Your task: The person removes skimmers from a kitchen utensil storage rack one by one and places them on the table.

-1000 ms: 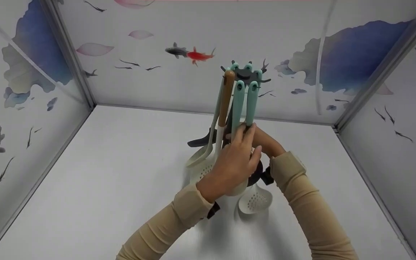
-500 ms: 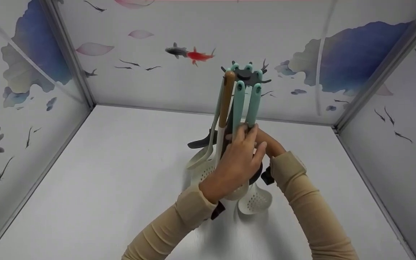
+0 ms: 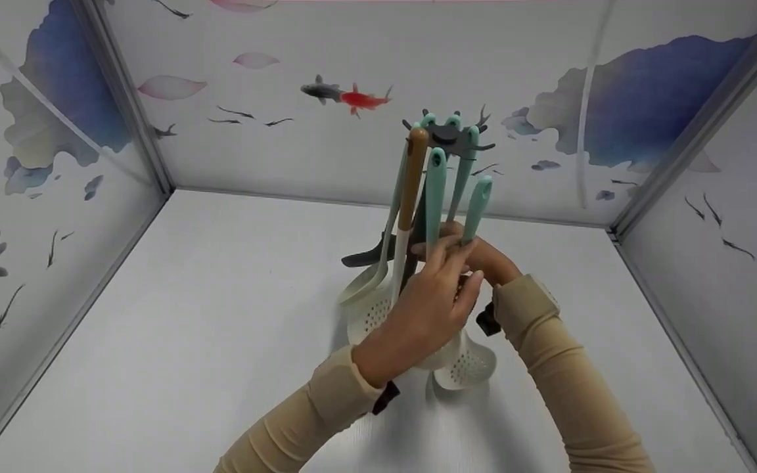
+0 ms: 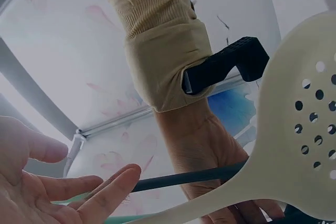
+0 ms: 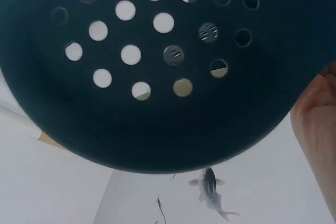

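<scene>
A dark utensil rack (image 3: 445, 136) with hooks bears hanging kitchen utensils. In the head view, my left hand (image 3: 418, 309) reaches across the front of them and pinches a turquoise-handled utensil (image 3: 477, 207). That handle leans right, its top below the hooks; its lower part is hidden by the hand. My right hand (image 3: 491, 259) reaches in behind the handles, its fingers curled round the rack's dark upright, mostly hidden. In the left wrist view, a cream skimmer (image 4: 273, 114) stands in front of the right hand. A shadowed perforated ladle (image 5: 157, 129) fills much of the right wrist view.
Around the hands hang a brown-handled utensil (image 3: 412, 177), another turquoise handle (image 3: 436, 194) and a cream perforated ladle (image 3: 467, 364). A dark flat piece (image 3: 365, 257) juts out left. The white surface (image 3: 234, 341) is bounded by printed walls (image 3: 273, 157).
The turquoise-handled utensil in my left hand has come down and to the right, away from the hooks, uncovering another turquoise handle behind it. My right hand has stayed almost in place.
</scene>
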Available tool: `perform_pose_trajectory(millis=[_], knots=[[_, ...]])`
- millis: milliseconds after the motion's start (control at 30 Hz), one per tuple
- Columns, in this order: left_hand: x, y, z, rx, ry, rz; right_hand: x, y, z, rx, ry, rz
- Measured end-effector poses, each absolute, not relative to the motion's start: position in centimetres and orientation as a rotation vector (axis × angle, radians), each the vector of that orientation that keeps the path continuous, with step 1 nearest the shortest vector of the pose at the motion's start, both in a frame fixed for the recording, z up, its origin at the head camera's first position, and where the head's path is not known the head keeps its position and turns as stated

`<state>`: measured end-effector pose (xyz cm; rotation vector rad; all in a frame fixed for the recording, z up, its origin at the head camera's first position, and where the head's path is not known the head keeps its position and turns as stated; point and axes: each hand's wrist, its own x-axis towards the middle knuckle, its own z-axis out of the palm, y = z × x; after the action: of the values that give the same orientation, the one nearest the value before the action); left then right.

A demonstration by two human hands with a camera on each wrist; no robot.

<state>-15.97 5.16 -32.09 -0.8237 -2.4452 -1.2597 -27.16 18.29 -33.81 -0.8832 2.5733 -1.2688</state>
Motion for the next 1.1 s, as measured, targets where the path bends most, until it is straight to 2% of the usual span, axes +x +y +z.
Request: perform_pose_trajectory(millis=[333, 633, 1100], knots=[[-16.5, 3.4, -35.6, -0.855, -2.012, -1.295, -28.0, 18.6, -34.5, -0.825, 2.392, -1.409], [-15.5, 1.1, -37.4, -1.049, -1.844, -1.518, -29.5, 18.9, -36.1, -0.838, 2.312, -1.42], [-12.4, -0.4, -39.7, -1.385, -1.81, -1.11, -29.5, 18.8, -36.2, -0.84, 2.34, -1.386]])
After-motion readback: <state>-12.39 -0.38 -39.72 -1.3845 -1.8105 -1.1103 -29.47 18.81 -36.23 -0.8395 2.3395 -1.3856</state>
